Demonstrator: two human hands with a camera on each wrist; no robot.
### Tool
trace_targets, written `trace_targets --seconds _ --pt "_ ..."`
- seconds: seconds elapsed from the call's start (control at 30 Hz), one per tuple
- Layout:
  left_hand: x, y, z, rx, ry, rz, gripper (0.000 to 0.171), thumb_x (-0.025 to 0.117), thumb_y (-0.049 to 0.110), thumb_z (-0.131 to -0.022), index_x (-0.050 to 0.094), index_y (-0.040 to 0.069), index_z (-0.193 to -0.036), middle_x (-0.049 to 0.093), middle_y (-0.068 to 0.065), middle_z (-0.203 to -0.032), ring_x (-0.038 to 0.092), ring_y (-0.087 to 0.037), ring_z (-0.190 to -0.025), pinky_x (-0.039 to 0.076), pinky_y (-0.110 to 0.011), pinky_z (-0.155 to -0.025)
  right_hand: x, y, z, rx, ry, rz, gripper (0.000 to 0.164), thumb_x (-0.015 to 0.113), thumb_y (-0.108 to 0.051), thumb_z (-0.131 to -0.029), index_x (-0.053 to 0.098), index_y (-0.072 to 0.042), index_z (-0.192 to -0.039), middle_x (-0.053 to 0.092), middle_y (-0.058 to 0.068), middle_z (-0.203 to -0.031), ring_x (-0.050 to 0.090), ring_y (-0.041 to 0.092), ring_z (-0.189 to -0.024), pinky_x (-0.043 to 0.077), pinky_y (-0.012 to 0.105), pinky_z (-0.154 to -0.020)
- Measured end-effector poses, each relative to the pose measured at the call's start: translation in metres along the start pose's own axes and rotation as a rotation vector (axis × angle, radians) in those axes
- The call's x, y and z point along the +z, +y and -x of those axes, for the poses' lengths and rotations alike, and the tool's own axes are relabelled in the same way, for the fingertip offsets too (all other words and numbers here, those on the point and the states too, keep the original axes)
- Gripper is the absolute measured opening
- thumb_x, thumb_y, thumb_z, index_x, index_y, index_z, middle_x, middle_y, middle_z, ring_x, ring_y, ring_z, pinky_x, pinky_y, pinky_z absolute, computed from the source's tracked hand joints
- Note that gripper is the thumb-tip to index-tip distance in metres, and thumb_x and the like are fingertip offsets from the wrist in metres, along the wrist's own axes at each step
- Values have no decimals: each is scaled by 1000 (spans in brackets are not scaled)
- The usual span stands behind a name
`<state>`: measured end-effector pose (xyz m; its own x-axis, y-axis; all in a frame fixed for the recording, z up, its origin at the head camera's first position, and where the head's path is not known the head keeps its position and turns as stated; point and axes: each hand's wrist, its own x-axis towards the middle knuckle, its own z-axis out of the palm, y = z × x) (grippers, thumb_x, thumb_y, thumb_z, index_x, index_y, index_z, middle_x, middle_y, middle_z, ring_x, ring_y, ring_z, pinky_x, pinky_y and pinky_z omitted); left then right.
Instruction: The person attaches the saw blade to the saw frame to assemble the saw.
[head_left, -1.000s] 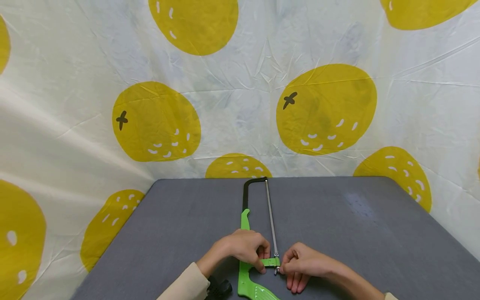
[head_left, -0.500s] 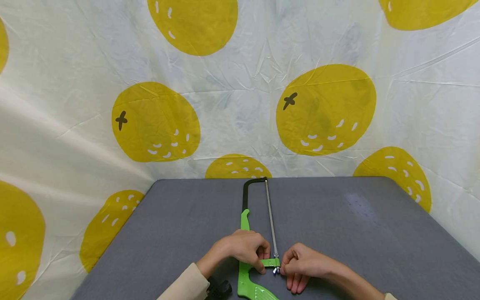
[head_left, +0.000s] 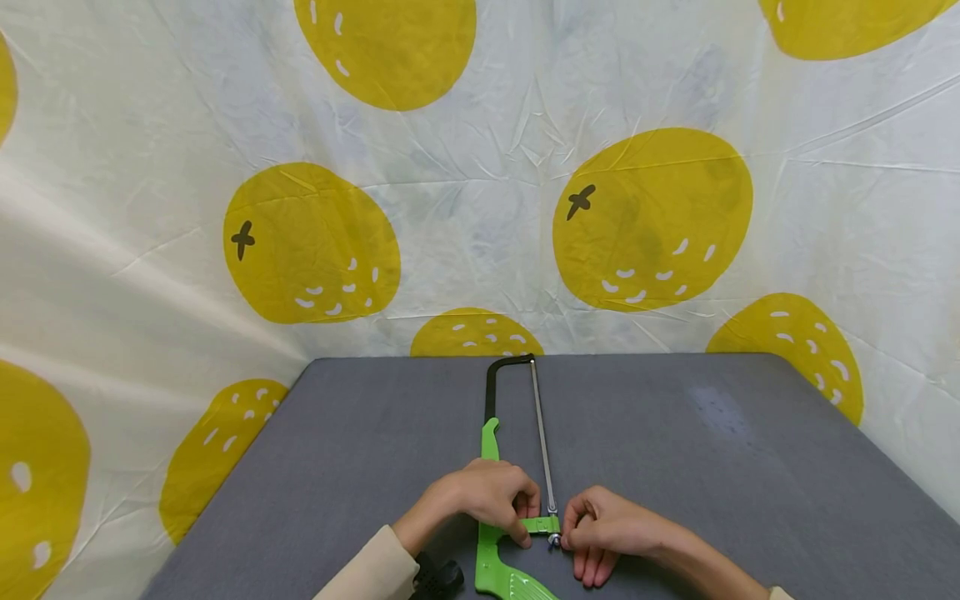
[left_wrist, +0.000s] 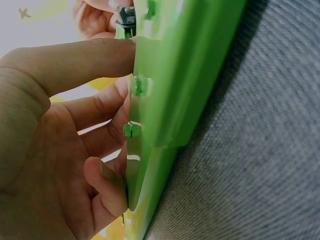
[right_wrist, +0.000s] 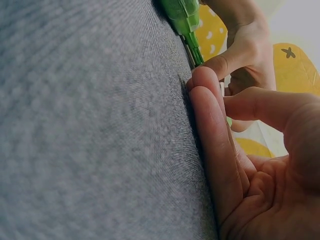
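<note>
A hacksaw with a green handle and body and a black front bow lies on the grey table. Its thin blade runs along the right side to a green crosspiece. My left hand grips the saw at this crosspiece; in the left wrist view, thumb and fingers meet the green frame. At the blade's near end sits a small metal wing nut. Thumb and forefinger of my right hand pinch at it, other fingers resting on the table. The right wrist view hides the nut behind the fingers.
A black object is partly seen by the left sleeve, just left of the saw handle. The grey table reaches back to a white cloth printed with yellow fruit, which hangs behind and at both sides.
The wing nut shows a different angle in each frame, so it has turned at my right fingertips. Both hands and the hacksaw have stayed almost in place.
</note>
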<state>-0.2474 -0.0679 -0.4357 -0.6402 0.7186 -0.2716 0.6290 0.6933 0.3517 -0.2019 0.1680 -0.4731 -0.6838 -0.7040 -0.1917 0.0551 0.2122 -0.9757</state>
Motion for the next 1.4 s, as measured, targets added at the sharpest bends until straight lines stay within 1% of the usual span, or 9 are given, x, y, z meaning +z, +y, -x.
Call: trace_targets --seconds 0.23,0.53,0.7,0.83,1.03,1.27,1.4 --pt "1 -1 0 0 0 -3 22 88 37 -81 66 34 -84 60 20 -74 55 1 -64 45 -20 -60 0 1 0 4 0 -2 7 64 -6 -91 65 1 -91 71 2 -64 69 5 -54 55 22 -48" --pt "1 -1 -1 6 5 -5 22 88 36 -80 66 33 -84 59 20 -73 55 2 -64 45 -20 -60 -1 1 0 -8 -22 -10 12 62 -5 -91 69 5 -94 71 -2 -63 69 3 -54 55 21 -49" --pt "1 0 -1 2 6 -9 23 88 37 -80 66 34 -84 59 20 -73 55 1 -63 44 -20 -60 -1 1 -1 -10 -32 -13 12 64 -7 -92 70 4 -93 70 -3 -63 68 2 -54 55 21 -49" --pt "1 0 -1 -2 10 -12 23 88 37 -79 66 33 -83 59 20 -72 54 1 -63 44 -21 -59 0 1 -1 6 -16 -9 17 68 -14 -94 71 1 -90 70 -2 -63 67 2 -52 55 21 -49" --pt "2 0 -1 -5 19 -24 23 89 38 -78 66 34 -81 59 20 -70 53 1 -61 43 -21 -58 2 -2 -1 19 16 12 26 70 -22 -96 72 3 -88 69 -3 -61 66 2 -49 54 22 -47" --pt "1 1 -1 -11 19 -24 23 89 38 -78 66 34 -82 59 20 -71 54 1 -61 43 -21 -58 4 -2 -1 25 43 26 25 70 -21 -95 72 2 -85 68 -2 -59 65 3 -47 53 22 -45" --pt "1 1 0 -14 15 -18 23 88 37 -79 66 34 -82 60 20 -71 54 0 -62 44 -21 -59 4 -2 -1 22 43 30 24 70 -19 -94 72 2 -85 69 -2 -59 65 2 -47 53 22 -45"
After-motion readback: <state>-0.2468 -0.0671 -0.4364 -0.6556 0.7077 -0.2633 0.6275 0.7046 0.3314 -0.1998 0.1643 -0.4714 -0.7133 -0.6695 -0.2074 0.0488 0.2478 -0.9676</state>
